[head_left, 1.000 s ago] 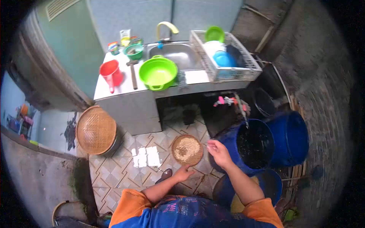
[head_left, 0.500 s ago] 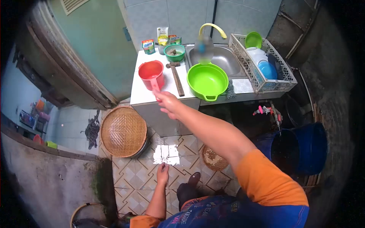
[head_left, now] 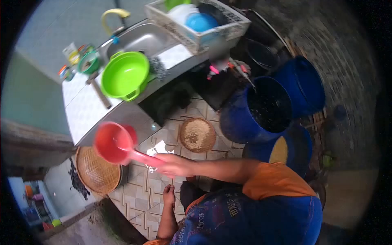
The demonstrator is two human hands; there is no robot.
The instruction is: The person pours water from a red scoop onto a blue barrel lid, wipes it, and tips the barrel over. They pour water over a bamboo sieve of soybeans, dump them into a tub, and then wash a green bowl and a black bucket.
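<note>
Blue barrel (head_left: pixel 234 122): open-topped, well to my right, past the grain tray (head_left: pixel 182 132); tiled floor open between.
Counter (head_left: pixel 81 114): edge just behind the cup.
Red dipper (head_left: pixel 112 143): in midair, cup left of my grip, handle lying crosswise.
Right hand (head_left: pixel 175 164): wrapped round the handle end.
Left hand (head_left: pixel 168 195): low, fingers loose, empty.
</note>
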